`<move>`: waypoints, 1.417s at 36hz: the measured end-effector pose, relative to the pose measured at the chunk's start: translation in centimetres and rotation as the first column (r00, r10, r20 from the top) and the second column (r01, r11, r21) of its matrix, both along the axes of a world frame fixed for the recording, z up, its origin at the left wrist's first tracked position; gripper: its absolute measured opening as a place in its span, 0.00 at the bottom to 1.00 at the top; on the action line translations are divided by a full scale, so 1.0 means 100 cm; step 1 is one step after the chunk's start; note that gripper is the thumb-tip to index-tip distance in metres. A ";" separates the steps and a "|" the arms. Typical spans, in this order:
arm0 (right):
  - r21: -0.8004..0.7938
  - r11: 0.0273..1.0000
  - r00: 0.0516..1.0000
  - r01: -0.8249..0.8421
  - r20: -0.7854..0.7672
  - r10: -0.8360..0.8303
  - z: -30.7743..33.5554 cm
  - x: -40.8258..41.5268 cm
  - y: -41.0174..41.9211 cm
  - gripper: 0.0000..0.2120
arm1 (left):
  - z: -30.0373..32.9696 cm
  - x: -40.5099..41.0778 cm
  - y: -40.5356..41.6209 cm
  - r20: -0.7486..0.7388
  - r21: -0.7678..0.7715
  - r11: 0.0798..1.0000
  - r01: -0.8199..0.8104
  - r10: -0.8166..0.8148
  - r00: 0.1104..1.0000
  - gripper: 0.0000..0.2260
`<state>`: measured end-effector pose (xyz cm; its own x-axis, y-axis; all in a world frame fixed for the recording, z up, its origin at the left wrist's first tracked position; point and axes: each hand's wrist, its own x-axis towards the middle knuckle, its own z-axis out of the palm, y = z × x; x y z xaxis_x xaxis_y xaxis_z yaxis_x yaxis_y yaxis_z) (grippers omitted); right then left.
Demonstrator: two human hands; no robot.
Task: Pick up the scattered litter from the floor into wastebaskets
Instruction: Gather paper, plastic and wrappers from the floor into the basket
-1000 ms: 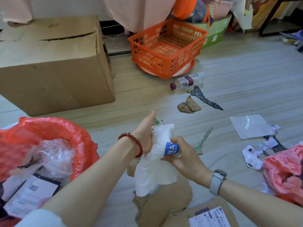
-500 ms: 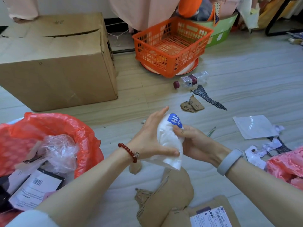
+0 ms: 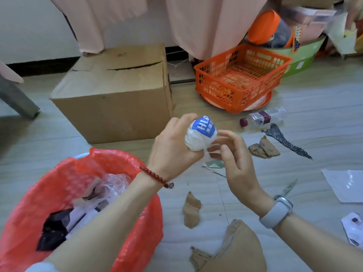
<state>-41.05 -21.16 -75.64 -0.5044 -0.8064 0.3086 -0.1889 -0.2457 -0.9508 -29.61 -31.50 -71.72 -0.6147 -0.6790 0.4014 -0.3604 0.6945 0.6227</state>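
Bag [image 3: 200,134] now balled, no longer loose | left hand [image 3: 172,146] gripping it | right hand [image 3: 233,161] pinching its tail | heading for wastebasket [image 3: 125,161]

The white bag [image 3: 200,138], which a second ago hangs loose and long below the fingers, is now wadded into a tight ball with its blue label on top. The left hand [image 3: 172,146] now cups the ball from the side, while the right hand [image 3: 233,163] has loosened, its fingers [image 3: 225,134] only pinching the tail under the ball. Both hands sit higher.
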 end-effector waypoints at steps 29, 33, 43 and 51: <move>0.498 0.860 0.948 -0.110 -0.209 0.242 -0.035 0.076 -0.066 0.25 | -0.170 0.128 -0.033 0.972 0.062 0.984 0.165 -0.097 0.216 0.35; 0.485 0.870 0.956 -0.092 -0.202 0.214 -0.036 0.078 -0.068 0.25 | -0.184 0.127 -0.036 0.979 0.087 0.984 0.155 -0.113 0.171 0.46; 0.507 0.862 0.947 0.018 -0.286 0.149 -0.033 0.053 -0.069 0.24 | -0.146 0.086 -0.055 0.969 0.041 0.978 0.203 -0.089 0.231 0.34; 0.481 0.811 0.920 0.333 -0.354 -0.168 -0.035 0.000 -0.070 0.23 | -0.076 0.038 -0.076 0.768 -0.066 0.989 0.135 -0.036 0.639 0.20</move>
